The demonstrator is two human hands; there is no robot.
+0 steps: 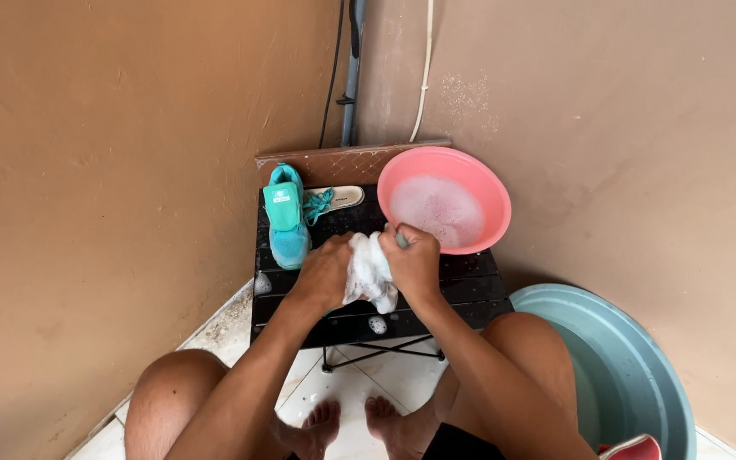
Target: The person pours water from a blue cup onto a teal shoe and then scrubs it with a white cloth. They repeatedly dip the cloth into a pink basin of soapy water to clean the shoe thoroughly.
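Observation:
My left hand [324, 271] and my right hand [413, 260] both grip a soapy white cloth-like item [369, 271] between them, above a low black slatted table [462, 285]. Suds cover the item, so I cannot tell exactly what it is. A teal sneaker [287, 217] with loose teal laces [318, 204] lies on the table to the left of my hands. A pink basin [473, 175] of foamy water stands at the table's back right, just beyond my right hand.
A white insole [341, 196] lies behind the sneaker, and a brown board [334, 158] leans at the wall corner. A large pale green tub [641, 375] sits on the tiled floor at right. My knees and bare feet are below the table.

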